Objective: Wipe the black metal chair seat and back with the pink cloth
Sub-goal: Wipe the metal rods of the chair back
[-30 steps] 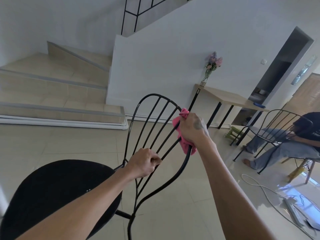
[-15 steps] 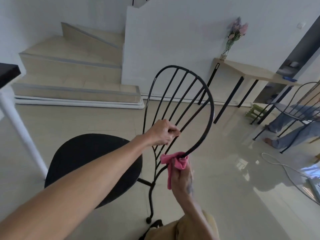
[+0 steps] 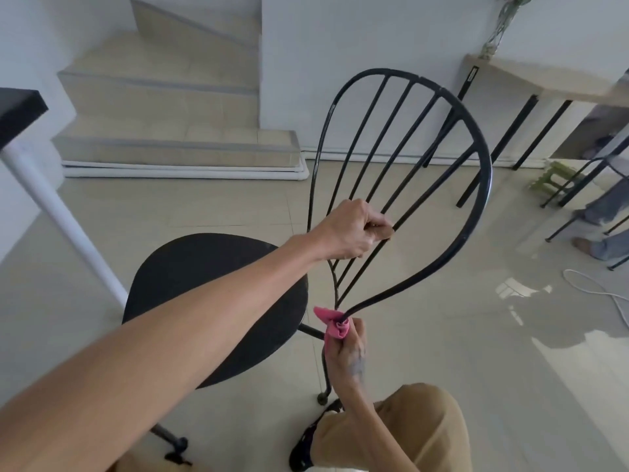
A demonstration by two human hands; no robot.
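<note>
1. Watching from my remote station, I see the black metal chair (image 3: 218,284) standing on the tiled floor (image 3: 442,352). Its round seat (image 3: 177,267) is left of centre and its hooped back (image 3: 488,172) rises to the right.
2. The left hand (image 3: 354,233) reaches across above the seat, its grip curled tight round the thin rods low in the back.
3. The right hand (image 3: 345,356) sits lower, at the foot of the back where the hoop narrows beside the seat's rim. Its grip is wrapped round the pink cloth (image 3: 332,323).
4. The cloth is bunched around the hoop's bar and touches it, with one corner poking out toward the seat.
5. Behind the chair are tiled steps (image 3: 163,107) and a white wall, with a wooden worktop (image 3: 531,76) on black legs against it.
6. At the right edge I can make out another person's legs (image 3: 602,233) and a white cable (image 3: 599,291) lying on the floor.
7. A tan trouser knee (image 3: 425,434) fills the bottom, just below the right hand.
</note>
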